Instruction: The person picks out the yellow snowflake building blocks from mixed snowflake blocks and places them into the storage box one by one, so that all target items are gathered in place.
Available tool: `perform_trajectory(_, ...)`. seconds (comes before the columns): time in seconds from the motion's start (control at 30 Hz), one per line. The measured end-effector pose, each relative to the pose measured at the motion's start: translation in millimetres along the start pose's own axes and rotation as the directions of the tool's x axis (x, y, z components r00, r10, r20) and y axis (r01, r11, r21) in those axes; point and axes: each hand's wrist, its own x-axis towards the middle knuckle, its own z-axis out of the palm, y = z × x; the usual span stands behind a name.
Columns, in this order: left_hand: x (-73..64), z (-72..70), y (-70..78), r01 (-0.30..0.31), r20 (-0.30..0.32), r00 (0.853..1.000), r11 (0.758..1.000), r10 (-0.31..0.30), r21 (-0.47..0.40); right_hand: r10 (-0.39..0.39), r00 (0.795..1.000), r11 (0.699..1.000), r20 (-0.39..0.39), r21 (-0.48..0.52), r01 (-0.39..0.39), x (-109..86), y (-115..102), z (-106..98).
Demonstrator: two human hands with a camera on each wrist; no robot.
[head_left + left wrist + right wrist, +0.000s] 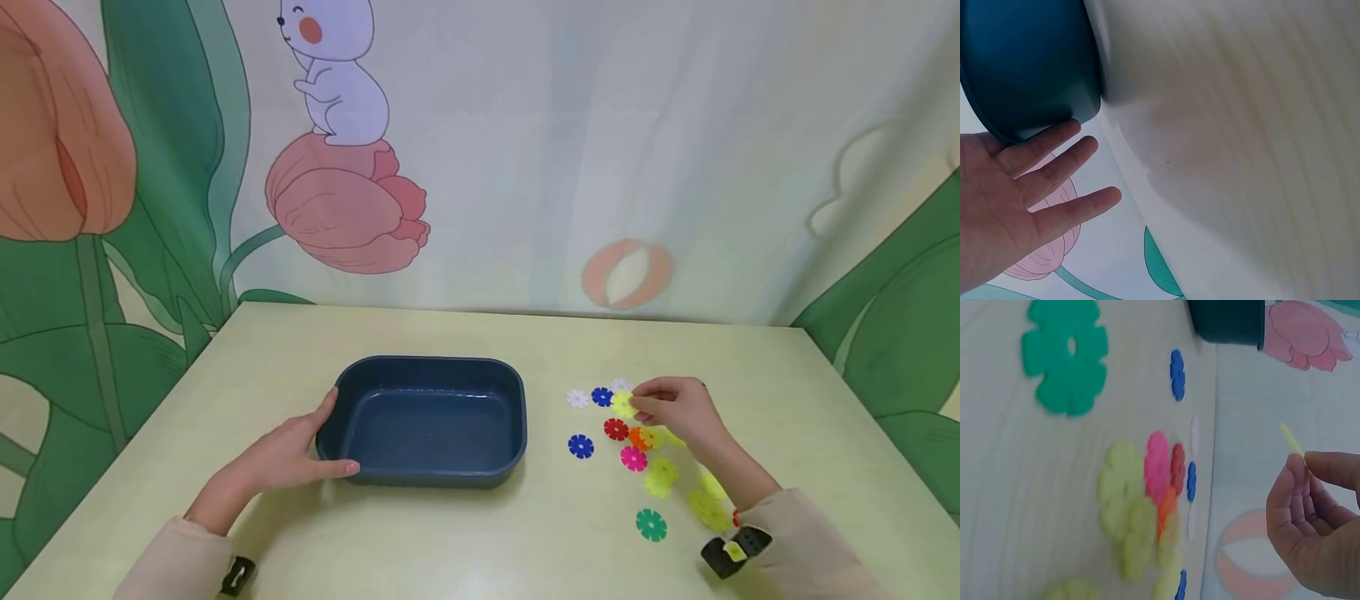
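Note:
A dark blue rectangular basin (pixel 431 479) stands left of centre on the table. My left hand (pixel 300 450) rests against its left end, thumb at the front rim and fingers spread straight, as the left wrist view of the hand (pixel 1016 206) shows. Between thumb and fingertips, my right hand (pixel 686 412) pinches a yellow snowflake disc (pixel 622 405), held above the table and seen edge-on (pixel 1292 439) in the right wrist view. Under and around that hand lie a red disc (pixel 617 429), an orange disc (pixel 640 438) and a pink disc (pixel 633 458).
Further discs lie on the right half: blue (pixel 581 447), white (pixel 577 398), green (pixel 651 525) and several yellow ones (pixel 662 477), partly hidden by the right arm. A printed curtain (pixel 510 167) hangs behind the table's far edge. Each wrist wears a small black device (pixel 726 557).

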Motion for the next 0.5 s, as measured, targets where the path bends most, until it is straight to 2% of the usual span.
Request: perform_trajectory(0.5,-0.3,0.9,-0.4,0.013,0.001,1.000,1.000,-0.013,-0.004,-0.061,0.997,0.993,0.039,0.100,0.057,1.7,-27,38)
